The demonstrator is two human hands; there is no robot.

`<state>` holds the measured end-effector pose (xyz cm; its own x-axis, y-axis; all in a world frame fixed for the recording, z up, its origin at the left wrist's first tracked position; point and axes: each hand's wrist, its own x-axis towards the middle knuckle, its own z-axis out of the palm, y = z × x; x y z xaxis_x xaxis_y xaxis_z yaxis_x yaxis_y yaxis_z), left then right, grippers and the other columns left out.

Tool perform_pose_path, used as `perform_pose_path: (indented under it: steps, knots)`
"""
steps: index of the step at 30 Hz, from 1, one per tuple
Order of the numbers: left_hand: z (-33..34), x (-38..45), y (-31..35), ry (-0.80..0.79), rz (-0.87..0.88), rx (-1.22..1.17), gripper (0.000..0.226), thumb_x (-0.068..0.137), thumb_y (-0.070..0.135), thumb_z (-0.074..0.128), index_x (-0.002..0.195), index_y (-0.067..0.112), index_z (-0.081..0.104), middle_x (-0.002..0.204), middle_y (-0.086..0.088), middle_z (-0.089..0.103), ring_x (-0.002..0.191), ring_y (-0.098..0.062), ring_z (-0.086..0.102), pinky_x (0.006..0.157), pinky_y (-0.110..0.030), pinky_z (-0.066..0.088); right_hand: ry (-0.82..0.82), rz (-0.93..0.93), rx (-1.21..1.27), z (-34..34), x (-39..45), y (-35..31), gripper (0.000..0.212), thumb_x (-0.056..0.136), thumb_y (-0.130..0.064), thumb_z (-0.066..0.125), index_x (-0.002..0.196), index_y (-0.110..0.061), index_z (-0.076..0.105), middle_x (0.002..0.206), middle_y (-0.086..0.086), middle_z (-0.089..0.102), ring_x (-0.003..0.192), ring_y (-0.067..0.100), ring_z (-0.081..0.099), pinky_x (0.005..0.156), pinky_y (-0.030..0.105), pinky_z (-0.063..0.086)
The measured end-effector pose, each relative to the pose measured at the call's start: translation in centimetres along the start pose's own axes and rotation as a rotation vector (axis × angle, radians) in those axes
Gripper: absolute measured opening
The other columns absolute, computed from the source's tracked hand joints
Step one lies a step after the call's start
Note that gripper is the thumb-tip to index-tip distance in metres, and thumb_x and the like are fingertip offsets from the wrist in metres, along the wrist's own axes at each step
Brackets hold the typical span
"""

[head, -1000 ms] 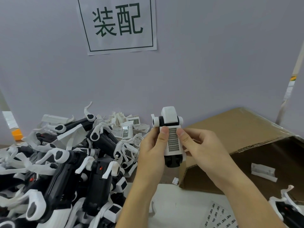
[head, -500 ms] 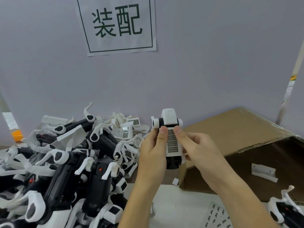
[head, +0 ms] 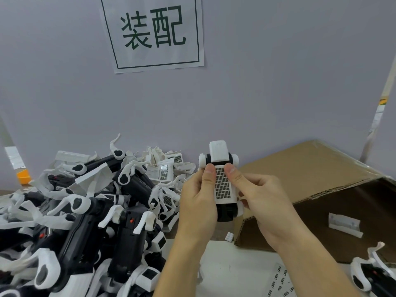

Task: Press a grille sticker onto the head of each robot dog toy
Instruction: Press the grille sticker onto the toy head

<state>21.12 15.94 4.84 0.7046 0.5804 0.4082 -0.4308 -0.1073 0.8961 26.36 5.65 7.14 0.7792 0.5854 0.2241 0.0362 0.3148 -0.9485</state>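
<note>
White and black, the toy dog (head: 220, 166) is held up in the air in front of the wall, above the counter (head: 231, 271). Both hands grip it, left hand (head: 199, 202) and right hand (head: 259, 198), thumbs pressing the top corners of the grille sticker (head: 222, 183) on its head. A pile of dogs (head: 81, 211) lies left, a cardboard box (head: 310, 174) right.

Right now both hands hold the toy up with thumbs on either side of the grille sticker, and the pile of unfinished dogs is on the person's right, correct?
Not quite. The head view shows the pile of robot dog toys on the person's left; the cardboard box is on the right. The left hand and right hand do hold the toy, thumbs flanking the grille sticker.
</note>
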Motion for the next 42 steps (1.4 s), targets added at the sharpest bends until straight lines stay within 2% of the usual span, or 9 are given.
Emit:
perform_pose_path:
  steps: [4, 12, 18, 22, 25, 31, 36, 39, 42]
  knots:
    - [0.3, 0.0, -0.1, -0.026, 0.014, -0.003, 0.048, 0.084, 0.052, 0.046, 0.094, 0.014, 0.073, 0.079, -0.003, 0.076, 0.072, -0.016, 0.073, 0.057, -0.026, 0.058, 0.012, -0.011, -0.029, -0.1, 0.0, 0.0, 0.034, 0.084, -0.041, 0.067, 0.082, -0.011, 0.083, 0.085, 0.007, 0.079, 0.076, 0.013, 0.076, 0.057, 0.015, 0.054]
    - [-0.7, 0.0, -0.1, -0.176, 0.001, 0.052, 0.034, 0.096, 0.027, 0.055, 0.125, 0.014, 0.065, 0.109, -0.005, 0.076, 0.102, -0.016, 0.073, 0.078, -0.023, 0.058, 0.056, -0.046, -0.17, -0.4, 0.4, 0.6, 0.04, 0.088, -0.056, 0.056, 0.087, -0.027, 0.083, 0.087, 0.002, 0.079, 0.084, 0.017, 0.076, 0.074, 0.033, 0.063]
    - [-0.8, 0.0, -0.4, -0.138, 0.048, 0.073, 0.044, 0.09, 0.037, 0.052, 0.128, 0.021, 0.064, 0.112, 0.004, 0.076, 0.106, -0.008, 0.07, 0.08, -0.018, 0.056, -0.07, -0.055, -0.148, -1.0, 0.5, 0.6, 0.037, 0.085, -0.044, 0.061, 0.111, -0.023, 0.077, 0.103, 0.0, 0.079, 0.1, 0.016, 0.074, 0.085, 0.033, 0.061]
    - [-0.6, 0.1, -0.2, -0.099, -0.016, -0.082, 0.04, 0.087, 0.037, 0.055, 0.12, 0.019, 0.071, 0.109, -0.007, 0.076, 0.103, -0.023, 0.073, 0.083, -0.04, 0.062, -0.077, -0.065, -0.101, -0.9, 0.6, 0.8, 0.032, 0.082, -0.042, 0.065, 0.104, -0.024, 0.08, 0.101, 0.002, 0.079, 0.097, 0.018, 0.075, 0.083, 0.034, 0.062]
    - [-0.5, 0.2, 0.1, -0.014, -0.027, -0.135, 0.032, 0.085, 0.042, 0.056, 0.1, 0.023, 0.078, 0.096, -0.005, 0.078, 0.088, -0.019, 0.076, 0.067, -0.03, 0.062, -0.097, -0.069, -0.091, -0.5, 0.4, 0.8, 0.033, 0.079, -0.043, 0.067, 0.1, -0.022, 0.08, 0.098, 0.002, 0.079, 0.095, 0.017, 0.076, 0.076, 0.026, 0.062]
    - [0.1, 0.0, 0.1, 0.03, 0.038, -0.041, 0.04, 0.085, 0.041, 0.054, 0.102, 0.011, 0.075, 0.082, -0.006, 0.076, 0.072, -0.02, 0.074, 0.054, -0.03, 0.058, 0.022, -0.074, -0.069, 0.4, 0.5, 1.2, 0.039, 0.081, -0.048, 0.063, 0.089, -0.014, 0.082, 0.089, 0.004, 0.08, 0.086, 0.018, 0.077, 0.069, 0.025, 0.061]
    - [0.2, -0.1, 0.3, 0.081, 0.026, -0.081, 0.029, 0.091, 0.033, 0.057, 0.092, 0.014, 0.079, 0.083, -0.01, 0.077, 0.073, -0.02, 0.074, 0.057, -0.029, 0.058, 0.082, -0.093, -0.038, 0.5, 0.4, 1.2, 0.037, 0.075, -0.047, 0.066, 0.084, -0.015, 0.082, 0.085, 0.004, 0.079, 0.082, 0.019, 0.077, 0.067, 0.028, 0.062]
    - [0.5, -0.2, 0.4, 0.115, 0.001, -0.089, 0.035, 0.089, 0.038, 0.058, 0.085, 0.01, 0.078, 0.08, -0.013, 0.076, 0.072, -0.024, 0.073, 0.061, -0.04, 0.06, 0.081, -0.1, -0.046, 0.6, 0.3, 1.1, 0.032, 0.076, -0.046, 0.068, 0.077, -0.018, 0.083, 0.081, 0.004, 0.079, 0.076, 0.018, 0.077, 0.059, 0.025, 0.06]
    - [0.5, -0.2, 0.7, 0.083, -0.038, -0.141, 0.037, 0.082, 0.042, 0.058, 0.09, 0.012, 0.078, 0.082, -0.01, 0.077, 0.074, -0.021, 0.074, 0.064, -0.041, 0.061, 0.041, -0.091, -0.054, 0.6, 0.3, 1.0, 0.03, 0.082, -0.045, 0.067, 0.083, -0.019, 0.083, 0.086, 0.004, 0.08, 0.082, 0.018, 0.077, 0.064, 0.025, 0.061]
